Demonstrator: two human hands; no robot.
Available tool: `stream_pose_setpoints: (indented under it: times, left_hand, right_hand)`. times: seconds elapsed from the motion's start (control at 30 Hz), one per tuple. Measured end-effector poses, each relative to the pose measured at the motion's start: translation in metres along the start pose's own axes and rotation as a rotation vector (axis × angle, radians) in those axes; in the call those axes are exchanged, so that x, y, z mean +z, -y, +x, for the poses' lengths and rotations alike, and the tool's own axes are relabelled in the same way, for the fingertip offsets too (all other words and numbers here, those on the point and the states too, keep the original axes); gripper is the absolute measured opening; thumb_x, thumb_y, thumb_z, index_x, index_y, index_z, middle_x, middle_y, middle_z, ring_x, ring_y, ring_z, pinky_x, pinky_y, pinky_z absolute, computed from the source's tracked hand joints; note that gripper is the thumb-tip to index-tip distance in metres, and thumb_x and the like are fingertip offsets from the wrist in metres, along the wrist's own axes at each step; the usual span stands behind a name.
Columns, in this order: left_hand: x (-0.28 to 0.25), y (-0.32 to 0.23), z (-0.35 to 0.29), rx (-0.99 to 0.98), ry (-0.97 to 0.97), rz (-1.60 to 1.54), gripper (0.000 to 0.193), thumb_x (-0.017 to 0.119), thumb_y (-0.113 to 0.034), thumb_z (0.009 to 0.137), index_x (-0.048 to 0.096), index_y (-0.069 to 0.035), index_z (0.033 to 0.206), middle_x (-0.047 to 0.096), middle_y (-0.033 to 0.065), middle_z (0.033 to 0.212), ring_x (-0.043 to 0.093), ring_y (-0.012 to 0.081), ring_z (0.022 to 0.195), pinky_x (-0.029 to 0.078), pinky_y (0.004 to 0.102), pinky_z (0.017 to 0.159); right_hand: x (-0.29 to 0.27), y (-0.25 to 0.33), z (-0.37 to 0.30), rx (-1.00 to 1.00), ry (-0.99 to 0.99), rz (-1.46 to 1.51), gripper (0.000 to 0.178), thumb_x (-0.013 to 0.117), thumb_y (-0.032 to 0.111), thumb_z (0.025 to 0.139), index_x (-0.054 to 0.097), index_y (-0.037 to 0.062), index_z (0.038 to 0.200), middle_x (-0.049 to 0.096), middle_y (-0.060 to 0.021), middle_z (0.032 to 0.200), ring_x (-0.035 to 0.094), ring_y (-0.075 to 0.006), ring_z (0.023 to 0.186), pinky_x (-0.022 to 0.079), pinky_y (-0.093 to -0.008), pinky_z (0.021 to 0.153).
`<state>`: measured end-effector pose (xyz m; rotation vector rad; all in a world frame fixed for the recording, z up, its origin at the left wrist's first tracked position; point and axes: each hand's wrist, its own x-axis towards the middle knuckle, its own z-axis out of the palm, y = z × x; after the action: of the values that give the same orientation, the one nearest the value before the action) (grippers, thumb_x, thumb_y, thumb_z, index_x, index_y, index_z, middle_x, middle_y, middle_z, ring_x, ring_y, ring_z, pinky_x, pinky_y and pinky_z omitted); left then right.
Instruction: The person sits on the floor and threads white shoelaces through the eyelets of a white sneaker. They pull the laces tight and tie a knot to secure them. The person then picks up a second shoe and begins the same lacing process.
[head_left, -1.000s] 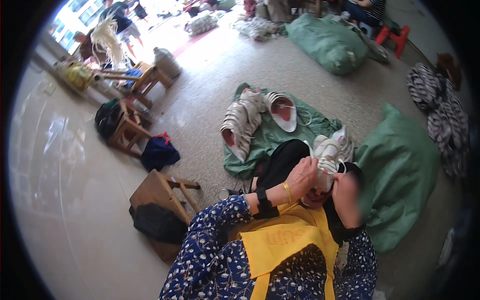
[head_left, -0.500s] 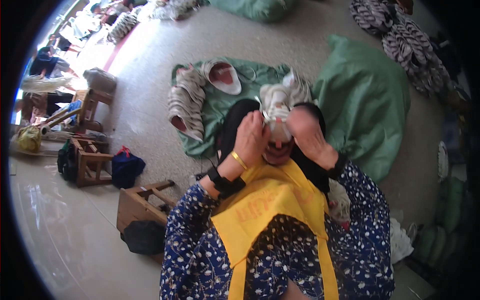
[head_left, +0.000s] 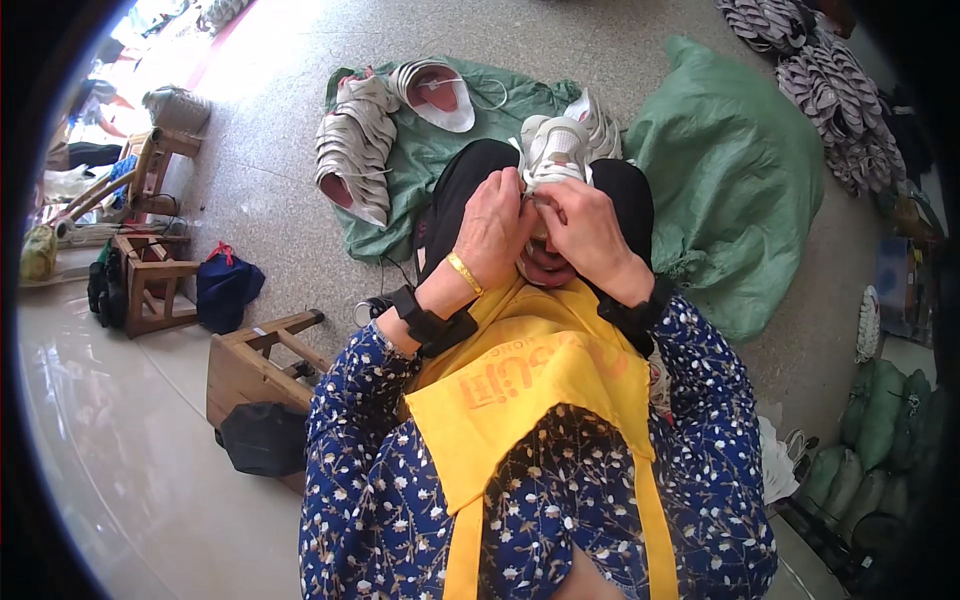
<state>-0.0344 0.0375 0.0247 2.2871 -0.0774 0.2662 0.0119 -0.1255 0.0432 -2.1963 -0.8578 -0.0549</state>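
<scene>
A white and grey shoe upper [head_left: 556, 150] with a reddish lining lies on my lap between my knees, toe pointing away from me. My left hand [head_left: 490, 232] has its fingers closed on the left edge of the lacing area. Opposite it, my right hand [head_left: 588, 232] pinches a pale shoelace over the middle of the upper. The fingertips of both hands nearly meet, and they hide most of the lace and the eyelets.
Beyond my knees a green woven sheet [head_left: 420, 150] bears a row of nested shoe uppers [head_left: 350, 150] and a single upper [head_left: 440, 92]. A full green sack [head_left: 720, 200] stands on the right. Wooden stools [head_left: 265, 355] are at the left, and bundled uppers [head_left: 830, 100] lie far right.
My right hand, blurred and farther right before, has come in to the middle of the upper beside my left. The whole view has shifted, so the surroundings sit higher in it.
</scene>
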Motion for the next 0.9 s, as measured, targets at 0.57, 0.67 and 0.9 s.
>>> stream_pose_setpoints:
  times: [0.57, 0.67, 0.9]
  left_hand:
    - [0.026, 0.008, 0.001, 0.000, -0.122, 0.040, 0.019, 0.062, -0.007, 0.081, 0.054, 0.001, 0.096, 0.059, 0.0207, 0.087, 0.060, 0.0409, 0.084, 0.050, 0.0484, 0.074]
    - [0.009, -0.006, 0.002, -0.014, -0.139, -0.063, 0.016, 0.061, -0.005, 0.084, 0.053, -0.003, 0.098, 0.058, 0.0209, 0.083, 0.061, 0.0445, 0.079, 0.050, 0.0525, 0.067]
    - [0.003, -0.006, 0.004, 0.053, -0.121, -0.005, 0.014, 0.057, 0.000, 0.084, 0.049, -0.004, 0.095, 0.058, 0.0188, 0.080, 0.061, 0.0428, 0.075, 0.047, 0.0507, 0.064]
  right_hand:
    - [0.013, 0.002, 0.006, 0.046, -0.006, -0.084, 0.008, 0.062, 0.011, 0.090, 0.065, 0.0037, 0.088, 0.067, -0.0190, 0.086, 0.066, -0.0421, 0.080, 0.052, -0.0500, 0.068]
    - [0.017, -0.006, 0.004, 0.036, -0.044, -0.095, 0.008, 0.061, 0.010, 0.085, 0.061, 0.0031, 0.081, 0.064, -0.0212, 0.079, 0.066, -0.0429, 0.074, 0.051, -0.0512, 0.063]
    - [-0.045, 0.014, -0.018, 0.073, -0.091, 0.230, 0.005, 0.069, -0.001, 0.084, 0.064, -0.0010, 0.084, 0.061, -0.0093, 0.070, 0.059, -0.0189, 0.058, 0.045, -0.0331, 0.053]
